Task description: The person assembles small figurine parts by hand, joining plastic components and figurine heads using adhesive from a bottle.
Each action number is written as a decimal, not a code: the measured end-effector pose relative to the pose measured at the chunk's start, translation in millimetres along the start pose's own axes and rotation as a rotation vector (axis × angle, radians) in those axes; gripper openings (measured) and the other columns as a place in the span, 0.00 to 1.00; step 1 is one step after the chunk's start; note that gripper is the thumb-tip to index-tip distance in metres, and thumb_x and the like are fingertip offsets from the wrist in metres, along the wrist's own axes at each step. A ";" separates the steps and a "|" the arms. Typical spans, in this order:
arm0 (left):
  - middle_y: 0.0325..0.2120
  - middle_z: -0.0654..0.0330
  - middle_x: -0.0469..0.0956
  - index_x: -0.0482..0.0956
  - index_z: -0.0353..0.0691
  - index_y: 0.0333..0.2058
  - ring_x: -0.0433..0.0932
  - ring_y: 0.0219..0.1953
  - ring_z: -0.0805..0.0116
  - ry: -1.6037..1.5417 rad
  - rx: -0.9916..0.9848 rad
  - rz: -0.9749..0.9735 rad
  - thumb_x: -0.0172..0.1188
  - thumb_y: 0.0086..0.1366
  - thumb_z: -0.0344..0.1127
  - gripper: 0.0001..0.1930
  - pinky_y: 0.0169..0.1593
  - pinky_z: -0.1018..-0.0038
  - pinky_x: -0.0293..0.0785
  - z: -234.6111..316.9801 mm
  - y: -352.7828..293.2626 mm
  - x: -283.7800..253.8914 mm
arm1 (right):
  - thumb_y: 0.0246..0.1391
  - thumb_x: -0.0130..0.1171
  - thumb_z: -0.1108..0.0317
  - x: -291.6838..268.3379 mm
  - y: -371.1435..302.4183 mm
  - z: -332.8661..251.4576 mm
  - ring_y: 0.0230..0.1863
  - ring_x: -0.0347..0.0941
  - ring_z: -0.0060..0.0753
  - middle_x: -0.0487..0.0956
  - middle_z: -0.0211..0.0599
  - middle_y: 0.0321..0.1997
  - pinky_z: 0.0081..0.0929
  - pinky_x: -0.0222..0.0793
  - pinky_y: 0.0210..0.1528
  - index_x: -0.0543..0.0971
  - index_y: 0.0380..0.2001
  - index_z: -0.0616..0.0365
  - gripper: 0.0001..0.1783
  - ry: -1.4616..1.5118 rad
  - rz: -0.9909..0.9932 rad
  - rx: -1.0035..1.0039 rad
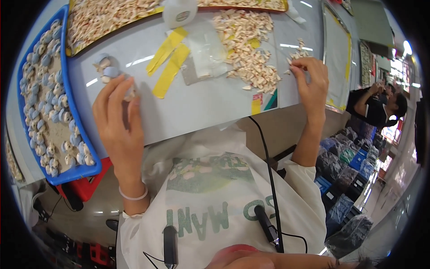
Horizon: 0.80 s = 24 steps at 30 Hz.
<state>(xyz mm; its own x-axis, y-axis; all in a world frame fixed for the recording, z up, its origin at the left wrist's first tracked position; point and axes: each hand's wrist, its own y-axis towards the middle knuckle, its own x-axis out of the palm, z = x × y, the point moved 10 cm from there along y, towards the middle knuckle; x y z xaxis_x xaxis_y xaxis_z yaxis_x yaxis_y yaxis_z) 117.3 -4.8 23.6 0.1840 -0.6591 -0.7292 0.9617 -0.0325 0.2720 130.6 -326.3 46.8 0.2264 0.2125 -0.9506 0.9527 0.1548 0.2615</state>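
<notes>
My left hand [117,112] is closed beside the blue tray, thumb and fingers round a small pale piece [130,95], partly hidden and blurred. Just past its fingertips, a few small blue-and-white figures [110,71] lie on the grey-white table [179,112]. On the right, my right hand [312,83] has thumb and forefinger brought together at a small cream-coloured piece [290,63]. A little heap of similar pieces [301,53] lies right beyond those fingertips. Between the hands spreads a larger pile of cream-coloured pieces [257,67] with reddish marks.
The blue tray [66,89] at the left holds many blue-and-white figures. Behind lies a long tray of cream pieces [105,22], with a white container [180,13] beside it. Yellow tape strips [172,67] and a clear plastic bag [205,56] lie mid-table. A black cable [264,148] hangs in front.
</notes>
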 end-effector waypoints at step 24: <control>0.35 0.59 0.67 0.71 0.36 0.40 0.67 0.34 0.72 0.023 -0.476 -0.170 0.54 0.58 0.31 0.11 0.38 0.79 0.65 -101.0 -16.9 -92.2 | 0.49 0.52 0.77 -7.5 -2.4 23.1 0.33 0.69 0.23 0.74 0.33 0.33 0.20 0.62 0.37 0.73 0.31 0.64 0.05 0.185 -0.015 0.289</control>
<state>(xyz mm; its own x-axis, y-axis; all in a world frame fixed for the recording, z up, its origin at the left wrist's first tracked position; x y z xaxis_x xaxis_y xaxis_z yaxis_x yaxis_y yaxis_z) 104.5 132.4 22.9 0.0157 -0.6572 -0.7535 0.9634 0.2116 -0.1645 131.3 -350.6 49.4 0.1966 0.3878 -0.9005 0.9797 -0.1149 0.1644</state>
